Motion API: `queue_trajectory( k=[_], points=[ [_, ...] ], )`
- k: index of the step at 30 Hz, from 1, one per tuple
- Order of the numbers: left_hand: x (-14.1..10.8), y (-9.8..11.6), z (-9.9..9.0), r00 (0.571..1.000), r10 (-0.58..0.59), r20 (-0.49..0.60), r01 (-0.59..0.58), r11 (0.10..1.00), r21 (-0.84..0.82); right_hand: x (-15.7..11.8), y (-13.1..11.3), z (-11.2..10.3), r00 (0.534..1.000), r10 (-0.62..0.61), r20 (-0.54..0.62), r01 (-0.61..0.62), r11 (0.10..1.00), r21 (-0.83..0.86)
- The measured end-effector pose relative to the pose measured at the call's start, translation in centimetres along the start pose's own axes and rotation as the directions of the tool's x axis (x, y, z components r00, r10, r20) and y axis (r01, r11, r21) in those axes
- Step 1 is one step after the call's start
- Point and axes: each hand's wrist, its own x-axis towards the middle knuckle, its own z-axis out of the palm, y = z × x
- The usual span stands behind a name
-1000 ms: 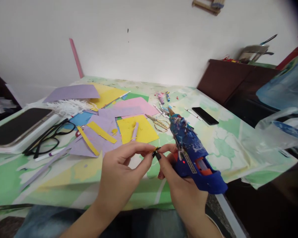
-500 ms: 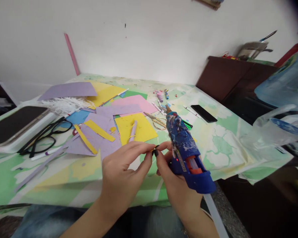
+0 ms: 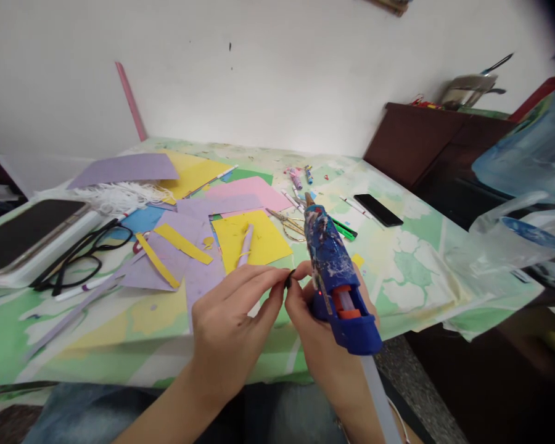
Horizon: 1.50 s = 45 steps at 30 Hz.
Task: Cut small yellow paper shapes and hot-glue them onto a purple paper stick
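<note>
A blue glue gun [image 3: 335, 271], smeared with dried glue and with a pale glue stick at its rear, rests in my right hand [image 3: 321, 333], its nozzle pointing away from me. The thumb and index finger of that hand meet the fingertips of my left hand [image 3: 238, 320]. My left hand is closed in a pinch; whatever lies between the fingertips is too small to make out. Just beyond the hands, a rolled purple paper tube [image 3: 245, 246] with a yellow band lies on a yellow sheet [image 3: 272, 237].
Gold scissors [image 3: 292, 225], a green cutter [image 3: 345, 229] and a black phone [image 3: 378, 210] lie beyond the glue gun. At left are yellow strips [image 3: 182, 245], black glasses [image 3: 81, 262] and another phone [image 3: 28, 231]. A plastic bag [image 3: 513, 237] sits at right.
The glue gun has swung slightly left and more upright with my right hand. Both hands still meet at the fingertips, and the view has shifted a little.
</note>
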Motion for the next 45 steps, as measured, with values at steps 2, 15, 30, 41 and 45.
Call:
queue_trajectory(
  k=[2, 15, 30, 41, 45],
  points=[
    [0.0, 0.0, 0.0, 1.000, -0.008, 0.005, 0.008, 1.000, -0.002, 0.1, -0.1, -0.1, 1.000, 0.018, 0.025, -0.018, 1.000, -0.004],
    [0.3, 0.4, -0.2, 0.997, -0.066, 0.034, 0.065, 0.998, 0.022, 0.9, -0.9, -1.2, 0.990, 0.047, 0.129, -0.047, 0.999, -0.007],
    [0.2, -0.2, -0.2, 0.968, -0.245, 0.063, 0.249, 0.966, -0.064, 1.0, -0.7, -1.1, 0.997, -0.031, -0.068, 0.025, 0.996, -0.089],
    [0.4, -0.5, -0.2, 0.844, -0.507, 0.177, 0.536, 0.772, -0.342, 0.8, -0.9, -1.1, 0.995, 0.060, 0.074, -0.047, 0.985, -0.166],
    [0.6, -0.2, -0.3, 0.840, -0.507, 0.196, 0.541, 0.746, -0.389, 0.3, -1.0, -0.6, 0.992, 0.100, 0.072, -0.085, 0.980, -0.183]
  ],
)
